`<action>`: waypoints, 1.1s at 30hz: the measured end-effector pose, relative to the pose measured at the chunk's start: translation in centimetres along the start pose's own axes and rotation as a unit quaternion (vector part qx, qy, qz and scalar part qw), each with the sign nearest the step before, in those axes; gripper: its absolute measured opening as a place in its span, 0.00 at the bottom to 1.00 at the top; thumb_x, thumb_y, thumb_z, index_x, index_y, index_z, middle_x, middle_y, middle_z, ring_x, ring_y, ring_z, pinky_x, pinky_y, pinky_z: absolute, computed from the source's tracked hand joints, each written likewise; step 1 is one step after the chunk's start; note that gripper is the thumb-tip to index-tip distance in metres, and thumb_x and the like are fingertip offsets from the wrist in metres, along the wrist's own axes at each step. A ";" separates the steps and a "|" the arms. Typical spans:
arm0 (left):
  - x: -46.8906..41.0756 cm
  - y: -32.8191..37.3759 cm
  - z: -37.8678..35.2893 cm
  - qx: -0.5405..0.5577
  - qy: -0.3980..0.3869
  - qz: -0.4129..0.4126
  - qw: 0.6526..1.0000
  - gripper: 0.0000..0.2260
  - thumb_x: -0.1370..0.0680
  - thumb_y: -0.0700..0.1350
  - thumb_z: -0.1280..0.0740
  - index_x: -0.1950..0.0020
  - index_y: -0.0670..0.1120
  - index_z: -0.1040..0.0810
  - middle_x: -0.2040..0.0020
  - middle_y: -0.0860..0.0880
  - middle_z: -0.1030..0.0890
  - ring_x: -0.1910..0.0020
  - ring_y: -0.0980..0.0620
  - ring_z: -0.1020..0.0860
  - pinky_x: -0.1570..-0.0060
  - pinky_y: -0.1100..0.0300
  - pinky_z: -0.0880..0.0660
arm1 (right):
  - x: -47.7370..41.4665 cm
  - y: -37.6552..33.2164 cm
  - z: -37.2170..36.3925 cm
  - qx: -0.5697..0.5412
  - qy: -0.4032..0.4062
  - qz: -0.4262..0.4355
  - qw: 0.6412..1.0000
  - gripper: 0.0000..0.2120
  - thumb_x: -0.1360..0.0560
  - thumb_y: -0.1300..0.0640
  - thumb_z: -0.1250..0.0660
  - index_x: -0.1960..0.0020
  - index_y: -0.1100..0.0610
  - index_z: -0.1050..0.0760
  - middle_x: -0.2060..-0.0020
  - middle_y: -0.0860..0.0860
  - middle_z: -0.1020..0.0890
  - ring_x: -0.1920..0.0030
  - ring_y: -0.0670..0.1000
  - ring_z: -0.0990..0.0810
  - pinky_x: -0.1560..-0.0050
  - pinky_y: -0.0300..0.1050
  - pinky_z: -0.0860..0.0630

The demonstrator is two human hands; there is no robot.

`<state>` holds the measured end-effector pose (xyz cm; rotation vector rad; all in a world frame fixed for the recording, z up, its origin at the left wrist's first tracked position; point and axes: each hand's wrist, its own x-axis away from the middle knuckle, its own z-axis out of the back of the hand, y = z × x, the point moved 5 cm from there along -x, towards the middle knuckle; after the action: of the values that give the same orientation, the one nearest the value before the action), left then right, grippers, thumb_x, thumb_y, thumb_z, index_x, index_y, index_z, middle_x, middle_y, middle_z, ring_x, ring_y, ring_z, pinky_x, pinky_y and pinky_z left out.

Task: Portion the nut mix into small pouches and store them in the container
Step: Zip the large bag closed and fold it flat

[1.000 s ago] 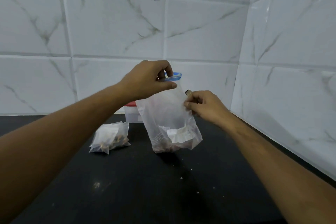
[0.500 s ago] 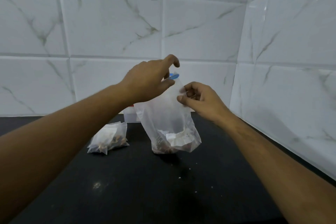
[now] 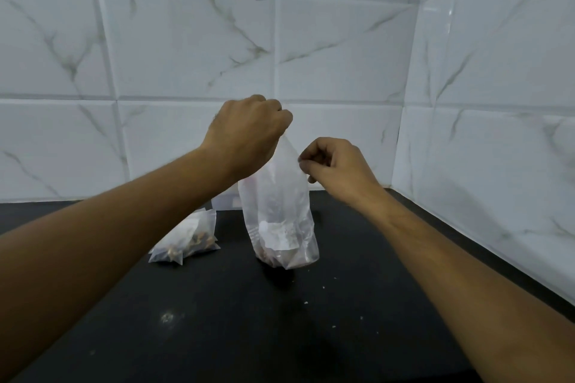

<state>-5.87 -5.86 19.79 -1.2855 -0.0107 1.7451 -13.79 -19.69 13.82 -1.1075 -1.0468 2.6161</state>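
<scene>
Nut mix bag: clear plastic, held upright near the back of the counter, just ahead of the corner where the two tiled walls meet. Brown nuts lie in its bottom, with a white label above them. The top is gathered to a narrow peak. Whether the base rests on the counter or hangs just above it cannot be told.

Left hand: fingers curled into a fist round the gathered top of the bag, holding it up.

Right hand: fingers curled, thumb and forefinger pinching the bag's right edge just below the peak.

Pouches: small and clear, with nuts inside, lying overlapped on the counter just left of the bag and apart from it.

Container: pale box against the wall, behind the bag and the left forearm, mostly hidden.

Counter: black, with pale crumbs scattered in front of the bag.

Wall: white marble-pattern tiles, behind and to the right.
</scene>
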 end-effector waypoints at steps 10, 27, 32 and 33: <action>0.9 0.0 0.6 0.132 0.034 0.076 0.988 0.09 0.18 0.42 0.34 0.39 0.47 0.28 0.53 0.47 0.16 0.66 0.44 0.23 0.68 0.57 0.36 | 0.0 -0.1 -0.6 -0.006 0.017 -0.029 0.999 0.03 0.21 0.61 0.29 0.53 0.55 0.18 0.60 0.48 0.15 0.62 0.46 0.15 0.65 0.28 0.25; 1.7 -2.5 -2.5 0.560 -0.237 0.360 0.707 0.09 0.17 0.41 0.34 0.54 0.41 0.18 0.57 0.45 0.14 0.60 0.50 0.16 0.58 0.60 0.19 | 1.1 1.6 -1.2 0.085 -0.041 0.009 0.995 0.07 0.21 0.59 0.31 0.55 0.49 0.20 0.56 0.45 0.16 0.56 0.44 0.20 0.57 0.33 0.28; 1.4 -2.5 -1.8 0.595 -0.190 0.318 0.713 0.02 0.17 0.40 0.34 0.45 0.44 0.23 0.58 0.45 0.14 0.65 0.52 0.16 0.61 0.56 0.17 | 0.8 1.3 -0.6 0.095 -0.054 0.005 0.994 0.05 0.21 0.59 0.30 0.53 0.51 0.19 0.56 0.44 0.17 0.56 0.42 0.20 0.57 0.32 0.29; 1.3 -2.4 -1.5 0.597 -0.177 0.300 0.723 0.04 0.17 0.39 0.34 0.44 0.45 0.23 0.57 0.45 0.13 0.65 0.52 0.16 0.62 0.57 0.17 | 0.8 1.3 -0.4 0.093 -0.045 0.001 0.995 0.03 0.21 0.58 0.29 0.52 0.50 0.20 0.56 0.44 0.17 0.56 0.42 0.20 0.57 0.34 0.28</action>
<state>-3.14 -4.35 19.34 0.0630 1.2327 1.8664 -13.91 -20.16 12.34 -0.9577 -0.7973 2.7215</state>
